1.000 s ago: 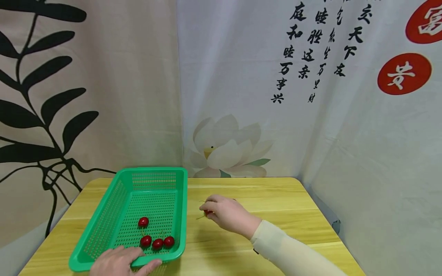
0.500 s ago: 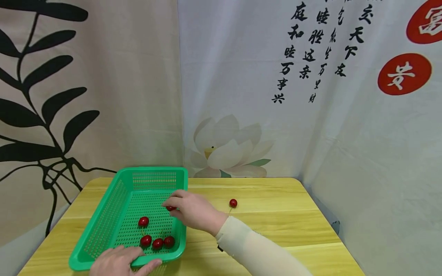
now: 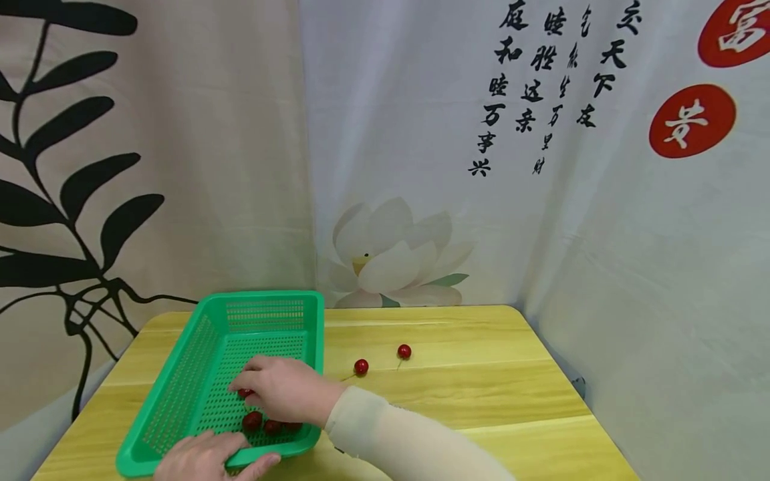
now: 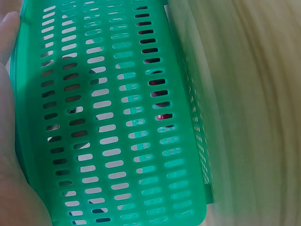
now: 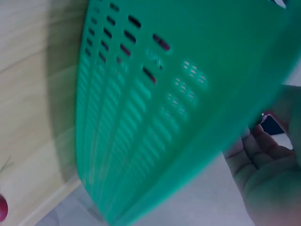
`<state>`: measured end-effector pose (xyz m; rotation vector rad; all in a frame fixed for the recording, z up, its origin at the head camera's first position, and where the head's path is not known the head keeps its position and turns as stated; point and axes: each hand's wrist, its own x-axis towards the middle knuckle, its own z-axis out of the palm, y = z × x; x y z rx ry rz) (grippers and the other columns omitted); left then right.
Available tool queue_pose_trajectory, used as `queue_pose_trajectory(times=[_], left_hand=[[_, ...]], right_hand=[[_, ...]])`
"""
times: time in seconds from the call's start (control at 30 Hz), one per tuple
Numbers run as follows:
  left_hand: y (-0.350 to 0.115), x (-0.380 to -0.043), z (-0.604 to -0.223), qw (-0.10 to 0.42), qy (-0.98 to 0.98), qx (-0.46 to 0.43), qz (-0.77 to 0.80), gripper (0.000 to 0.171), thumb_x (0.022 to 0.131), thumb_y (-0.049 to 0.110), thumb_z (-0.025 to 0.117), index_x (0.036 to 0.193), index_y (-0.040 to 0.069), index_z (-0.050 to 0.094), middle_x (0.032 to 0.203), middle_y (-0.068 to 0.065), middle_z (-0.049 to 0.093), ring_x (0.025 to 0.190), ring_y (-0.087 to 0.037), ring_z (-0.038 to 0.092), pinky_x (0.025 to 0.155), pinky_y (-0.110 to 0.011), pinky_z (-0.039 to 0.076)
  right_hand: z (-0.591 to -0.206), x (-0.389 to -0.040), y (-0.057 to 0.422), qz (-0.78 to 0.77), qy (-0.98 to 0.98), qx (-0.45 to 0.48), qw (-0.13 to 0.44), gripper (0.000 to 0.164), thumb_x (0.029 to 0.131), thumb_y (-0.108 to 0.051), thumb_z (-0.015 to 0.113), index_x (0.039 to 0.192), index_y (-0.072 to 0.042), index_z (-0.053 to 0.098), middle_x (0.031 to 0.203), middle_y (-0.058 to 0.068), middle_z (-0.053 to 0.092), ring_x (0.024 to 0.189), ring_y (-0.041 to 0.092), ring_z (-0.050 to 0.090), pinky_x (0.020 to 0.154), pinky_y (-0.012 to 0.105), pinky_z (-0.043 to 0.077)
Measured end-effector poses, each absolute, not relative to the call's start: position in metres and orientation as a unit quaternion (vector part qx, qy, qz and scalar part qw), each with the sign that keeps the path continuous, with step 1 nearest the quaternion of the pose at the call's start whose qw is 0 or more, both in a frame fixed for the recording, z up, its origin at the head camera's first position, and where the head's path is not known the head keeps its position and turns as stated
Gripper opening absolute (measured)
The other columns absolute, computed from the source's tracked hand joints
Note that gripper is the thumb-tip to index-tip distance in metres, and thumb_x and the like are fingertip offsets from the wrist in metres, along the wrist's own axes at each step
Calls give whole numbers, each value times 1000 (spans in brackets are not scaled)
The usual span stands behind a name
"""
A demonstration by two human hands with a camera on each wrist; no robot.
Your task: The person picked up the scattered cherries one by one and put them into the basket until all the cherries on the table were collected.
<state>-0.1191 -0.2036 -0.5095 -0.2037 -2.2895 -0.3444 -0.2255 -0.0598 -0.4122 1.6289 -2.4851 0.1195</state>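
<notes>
A green perforated plastic basket [image 3: 210, 374] stands on the left of the table. My left hand [image 3: 201, 455] grips its near rim, with the thumb lying along the outside; the left wrist view shows this hand [image 4: 14, 155] beside the slotted basket wall [image 4: 106, 127]. Inside the basket my right hand [image 3: 285, 387] reaches low, a red cherry [image 3: 244, 393] at its fingertips. The right wrist view shows this hand's [image 5: 268, 174] fingers curled, partly hidden by the basket rim. Close to it lie a cherry [image 3: 252, 421], another cherry [image 3: 273, 427] and a third cherry [image 3: 293, 427] under the wrist's edge.
Two cherries with stems rest on the wooden table [image 3: 481, 387] right of the basket: a nearer cherry [image 3: 361, 367] and a farther cherry [image 3: 404, 351]. A printed curtain [image 3: 415, 133] hangs behind the table.
My right hand has moved left from over the table into the basket, carrying a cherry. The two cherries on the table have come into sight. My left hand stays on the rim.
</notes>
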Motion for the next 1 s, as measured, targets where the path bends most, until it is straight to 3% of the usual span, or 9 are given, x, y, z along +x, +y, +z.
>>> queue_pose_trajectory(times=[0.43,1.0], left_hand=[[-202,-115,-505,363,-918,-80,-142,54,68,75,71,55,39,33,46,15,22,40,-5,21,39,-23,20],[-200,-114,-502,359,-918,-84,-147,49,67,74,72,56,41,38,47,19,24,40,-3,23,39,-24,23]], right_hand=[[-430,-222,-88,-21,-856,516,5,32,99,-34,61,130,-40,60,117,-22,55,105,-9,44,85,10,43],[-457,-232,-91,-24,-866,498,-31,30,97,-35,64,126,-41,63,116,-25,58,104,-11,46,89,9,40]])
